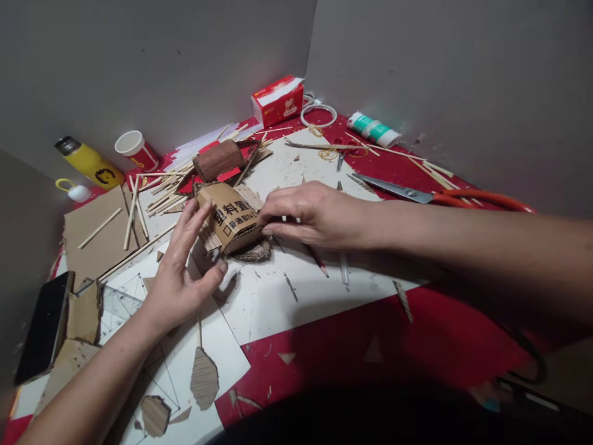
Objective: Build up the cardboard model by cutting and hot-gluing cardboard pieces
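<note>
A small cardboard model boat (252, 252) with ragged edges sits on white paper in front of me. Over it arches a curved cardboard roof (231, 213) printed with black characters. My right hand (306, 216) pinches the roof's right edge between thumb and fingers. On the other side, my left hand (183, 269) has its thumb and fingers spread, the fingertips close to the roof's left edge; whether they touch it I cannot tell. Just behind stands a similar model (217, 162) with a brown curved roof and red corrugated sheet.
Orange-handled scissors (398, 188) lie beyond my right forearm, and a pencil (319, 262) lies below my right hand. Wooden sticks (162, 201), a yellow bottle (90, 164), a paper cup (136, 151), a tissue pack (278, 102) and a phone (44, 327) stand or lie around.
</note>
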The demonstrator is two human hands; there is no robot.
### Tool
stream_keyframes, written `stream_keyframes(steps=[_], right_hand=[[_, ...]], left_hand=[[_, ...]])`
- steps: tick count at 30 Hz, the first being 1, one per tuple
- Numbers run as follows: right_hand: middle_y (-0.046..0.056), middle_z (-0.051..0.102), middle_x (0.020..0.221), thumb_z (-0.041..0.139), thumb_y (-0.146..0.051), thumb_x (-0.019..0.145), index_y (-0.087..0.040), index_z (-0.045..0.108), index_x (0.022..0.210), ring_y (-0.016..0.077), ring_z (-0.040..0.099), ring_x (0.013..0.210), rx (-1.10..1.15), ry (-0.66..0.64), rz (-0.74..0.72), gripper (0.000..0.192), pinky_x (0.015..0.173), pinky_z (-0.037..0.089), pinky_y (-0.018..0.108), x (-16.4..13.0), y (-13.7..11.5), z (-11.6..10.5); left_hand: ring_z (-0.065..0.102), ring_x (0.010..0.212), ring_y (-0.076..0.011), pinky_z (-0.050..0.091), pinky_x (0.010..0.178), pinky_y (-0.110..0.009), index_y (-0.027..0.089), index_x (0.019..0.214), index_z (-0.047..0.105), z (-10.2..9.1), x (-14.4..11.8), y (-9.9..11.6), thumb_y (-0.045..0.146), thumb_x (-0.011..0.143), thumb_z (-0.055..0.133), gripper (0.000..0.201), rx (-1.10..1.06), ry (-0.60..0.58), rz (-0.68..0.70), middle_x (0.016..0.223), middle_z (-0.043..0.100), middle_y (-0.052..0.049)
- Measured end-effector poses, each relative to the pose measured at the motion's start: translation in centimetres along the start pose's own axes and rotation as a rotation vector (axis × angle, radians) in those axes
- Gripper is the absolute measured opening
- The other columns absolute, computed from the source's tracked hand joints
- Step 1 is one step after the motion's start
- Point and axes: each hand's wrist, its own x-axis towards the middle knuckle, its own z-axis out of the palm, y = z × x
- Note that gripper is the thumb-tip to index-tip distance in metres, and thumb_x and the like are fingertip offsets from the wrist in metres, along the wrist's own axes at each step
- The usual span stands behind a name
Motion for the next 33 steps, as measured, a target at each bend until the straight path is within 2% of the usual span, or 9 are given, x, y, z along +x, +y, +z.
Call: stream_keyframes(steps=[3,7,11,15,19,24,27,30,33], right_hand=[[0.001,0.064,0.079,0.06,-0.016,0.088,-0.015,0.064,0.086,0.0115,0.055,0.072,0.055,-0.048,0.1,0.006,0.069,0.043,0.024,0.4,-0.2,-0.3],[-0.003,0.06,0.073,0.062,-0.014,0.086,-0.015,0.063,0.081,0.0094,0.052,0.067,0.131,-0.071,0.186,0.005,0.066,0.04,0.022,0.7,-0.8,-0.5],[-0.004,0.058,0.07,0.064,-0.009,0.083,-0.016,0.063,0.077,0.0087,0.051,0.065,0.191,-0.05,0.223,0.009,0.065,0.039,0.022,0.8,-1.2,-0.8],[-0.005,0.061,0.071,0.062,-0.001,0.079,-0.015,0.064,0.079,0.0082,0.053,0.066,0.232,-0.025,0.272,0.014,0.067,0.04,0.022,0.6,-0.7,-1.8],[-0.005,0.061,0.072,0.06,0.002,0.076,-0.014,0.065,0.078,0.0079,0.053,0.067,0.215,0.035,0.305,0.017,0.067,0.04,0.022,0.2,0.3,-2.4],[-0.006,0.057,0.065,0.06,0.003,0.075,-0.013,0.065,0.076,0.0074,0.05,0.062,0.233,0.002,0.307,0.017,0.065,0.037,0.022,0.1,0.3,-2.1],[-0.005,0.057,0.066,0.06,0.004,0.075,-0.013,0.064,0.077,0.008,0.05,0.063,0.248,-0.024,0.349,0.017,0.065,0.037,0.022,0.1,-0.2,-1.9],[-0.004,0.058,0.068,0.061,0.003,0.076,-0.013,0.063,0.077,0.0087,0.051,0.064,0.264,-0.058,0.38,0.016,0.064,0.037,0.021,0.1,-0.4,-1.6],[-0.003,0.057,0.067,0.063,-0.003,0.076,-0.015,0.061,0.076,0.0094,0.05,0.063,0.27,-0.088,0.417,0.012,0.061,0.037,0.022,0.0,-0.3,-1.1]], left_hand=[[0.02,0.149,-0.0311,0.024,0.118,-0.056,0.034,0.152,0.029,-0.8,0.4,0.6,0.043,0.085,0.067,0.077,0.024,-0.036,-0.036,0.161,0.026,-0.008],[0.022,0.148,-0.0315,0.023,0.118,-0.057,0.033,0.149,0.035,-1.0,1.8,1.4,0.045,0.085,0.067,0.073,0.132,-0.012,0.061,0.161,0.027,-0.01],[0.023,0.148,-0.0309,0.023,0.118,-0.056,0.038,0.145,0.042,-0.6,3.3,1.2,0.042,0.087,0.065,0.062,0.158,0.029,0.153,0.162,0.026,-0.005],[0.029,0.146,-0.0273,0.027,0.118,-0.053,0.041,0.141,0.047,-0.3,3.7,0.5,0.037,0.09,0.063,0.054,0.107,0.045,0.155,0.16,0.03,-0.002],[0.032,0.145,-0.0266,0.026,0.118,-0.053,0.039,0.14,0.049,0.1,3.5,0.3,0.033,0.09,0.063,0.053,0.106,0.076,0.155,0.157,0.037,-0.003],[0.034,0.144,-0.0291,0.029,0.116,-0.056,0.033,0.139,0.051,0.6,3.4,0.6,0.029,0.09,0.062,0.05,0.133,0.111,0.163,0.154,0.04,-0.008],[0.037,0.141,-0.0305,0.029,0.115,-0.058,0.031,0.134,0.055,0.6,3.3,0.9,0.022,0.086,0.066,0.05,0.206,0.181,0.239,0.152,0.042,-0.009],[0.045,0.134,-0.0329,0.033,0.112,-0.058,0.027,0.122,0.062,0.5,3.1,1.5,0.015,0.078,0.073,0.047,0.341,0.229,0.378,0.142,0.051,-0.011],[0.057,0.116,-0.0303,0.044,0.1,-0.053,0.024,0.107,0.066,0.6,3.1,2.4,0.009,0.074,0.075,0.037,0.417,0.236,0.456,0.117,0.064,-0.011]])
